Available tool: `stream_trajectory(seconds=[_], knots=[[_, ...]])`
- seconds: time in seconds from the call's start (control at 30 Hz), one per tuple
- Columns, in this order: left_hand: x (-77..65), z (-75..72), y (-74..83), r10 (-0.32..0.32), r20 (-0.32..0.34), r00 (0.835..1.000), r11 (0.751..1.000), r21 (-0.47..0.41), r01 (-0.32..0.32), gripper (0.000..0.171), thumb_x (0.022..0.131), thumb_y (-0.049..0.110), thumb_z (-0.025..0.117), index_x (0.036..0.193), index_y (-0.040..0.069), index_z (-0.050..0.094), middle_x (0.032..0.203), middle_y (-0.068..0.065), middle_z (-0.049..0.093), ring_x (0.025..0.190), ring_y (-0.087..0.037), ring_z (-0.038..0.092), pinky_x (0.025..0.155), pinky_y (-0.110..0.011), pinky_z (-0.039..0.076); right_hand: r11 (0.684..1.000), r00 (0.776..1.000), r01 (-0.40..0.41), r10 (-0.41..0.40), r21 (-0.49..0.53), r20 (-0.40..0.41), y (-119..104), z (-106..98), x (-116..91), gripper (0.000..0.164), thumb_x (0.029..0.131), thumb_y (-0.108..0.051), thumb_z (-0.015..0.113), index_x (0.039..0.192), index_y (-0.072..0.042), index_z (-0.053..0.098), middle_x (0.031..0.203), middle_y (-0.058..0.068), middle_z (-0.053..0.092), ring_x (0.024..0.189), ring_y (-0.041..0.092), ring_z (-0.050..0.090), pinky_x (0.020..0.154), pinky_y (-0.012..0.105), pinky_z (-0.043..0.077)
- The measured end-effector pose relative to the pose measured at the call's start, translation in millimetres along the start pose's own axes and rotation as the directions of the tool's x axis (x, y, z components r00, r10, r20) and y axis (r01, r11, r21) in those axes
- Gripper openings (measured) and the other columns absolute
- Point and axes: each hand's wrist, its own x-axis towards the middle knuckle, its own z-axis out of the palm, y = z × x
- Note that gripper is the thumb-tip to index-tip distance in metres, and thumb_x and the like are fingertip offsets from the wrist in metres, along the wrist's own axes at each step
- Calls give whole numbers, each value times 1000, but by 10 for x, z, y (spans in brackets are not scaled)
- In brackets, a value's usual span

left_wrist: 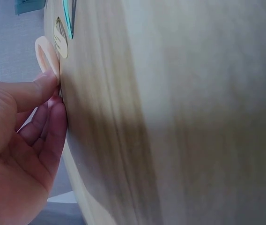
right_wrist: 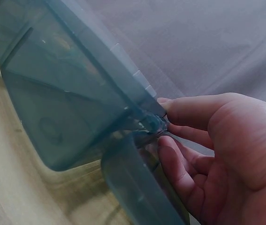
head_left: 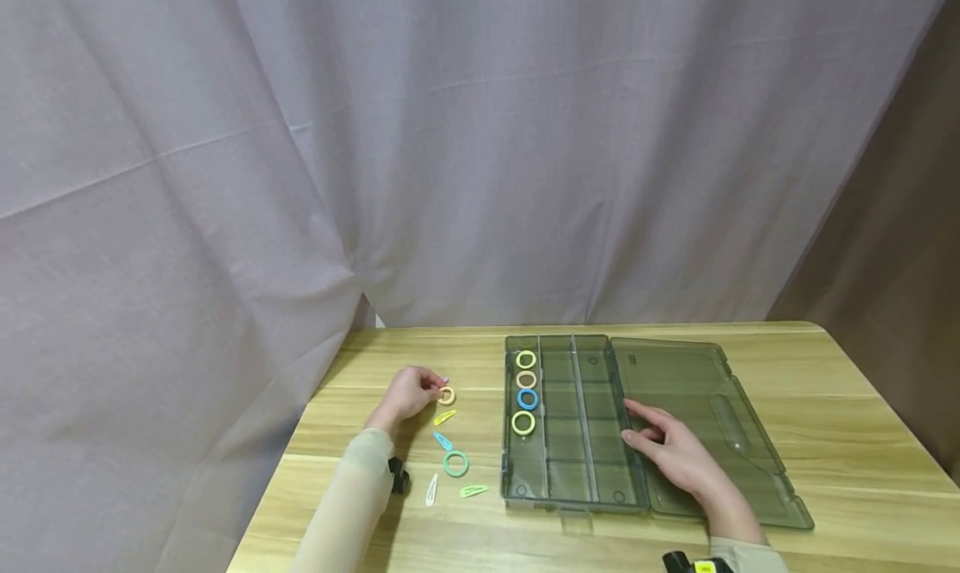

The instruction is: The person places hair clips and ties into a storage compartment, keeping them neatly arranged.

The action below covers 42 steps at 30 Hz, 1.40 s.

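Observation:
My left hand (head_left: 411,394) pinches a peach hair tie (left_wrist: 53,58) between thumb and finger, close to the tabletop at the left. Right by those fingertips, a small pale clip (head_left: 445,379) partly shows. A yellow snap clip (head_left: 445,418) lies just in front of the hair tie. At the dark translucent divided plastic box (head_left: 562,439), my right hand (head_left: 670,449) holds the hinged right edge, thumb and fingertips at the rim. Inside the left compartment, several hair ties stand in a row, among them a blue one (head_left: 536,399).
The box's lid (head_left: 690,439) is folded out flat to the right. Between my left arm and the box lie a blue clip (head_left: 443,441), a green hair tie (head_left: 456,451), a white clip (head_left: 431,491) and a light green clip (head_left: 474,491). A grey curtain (head_left: 480,181) hangs behind the table.

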Motion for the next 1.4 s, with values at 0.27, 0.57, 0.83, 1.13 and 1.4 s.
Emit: stream_trajectory(seconds=[0.27, 0.57, 0.83, 1.13, 1.4], knots=[[13, -14, -12, -2, 4, 1000, 1000, -2, 2, 5, 91, 3, 83, 93, 8, 82, 83, 3, 73, 77, -10, 62, 71, -25, 52, 1000, 1000, -3, 3, -12, 0, -19, -8, 4, 70, 105, -35, 71, 163, -5, 43, 152, 22, 51, 115, 26, 61, 95, 46, 48], [23, -90, 38, 59, 36, 998, 994, 90, -62, 4, 91, 6, 84, 91, 9, 81, 80, 8, 71, 75, -7, 60, 74, -29, 51, 1000, 1000, 16, -16, -13, -1, -49, -17, 47, 69, 106, -33, 70, 163, -4, 42, 155, 23, 49, 115, 27, 62, 95, 44, 49], [0, -107, 61, 101, 54, 993, 989, 104, -106, 3, 96, 8, 79, 96, 11, 81, 84, 8, 71, 77, -7, 61, 77, -32, 54, 1000, 1000, 11, -11, -20, -5, -39, -14, 62, 68, 106, -31, 70, 162, -3, 44, 151, 23, 52, 112, 24, 61, 92, 42, 48], [-158, -69, 318, 192, -4, 981, 981, 7, -192, 7, 97, 9, 78, 99, 14, 82, 85, 7, 72, 79, -10, 64, 73, -31, 54, 1000, 1000, 0, 0, -16, 4, -7, 8, 27, 70, 106, -35, 70, 163, -6, 43, 153, 22, 51, 115, 25, 61, 95, 44, 48], [-241, 101, 670, 347, 21, 938, 937, -36, -346, 9, 96, 5, 77, 101, 10, 83, 92, 4, 75, 83, -8, 66, 71, -26, 57, 1000, 1000, 7, -7, -9, 0, 7, 9, 4, 69, 106, -34, 69, 162, -5, 43, 152, 22, 52, 114, 26, 61, 92, 42, 49]])
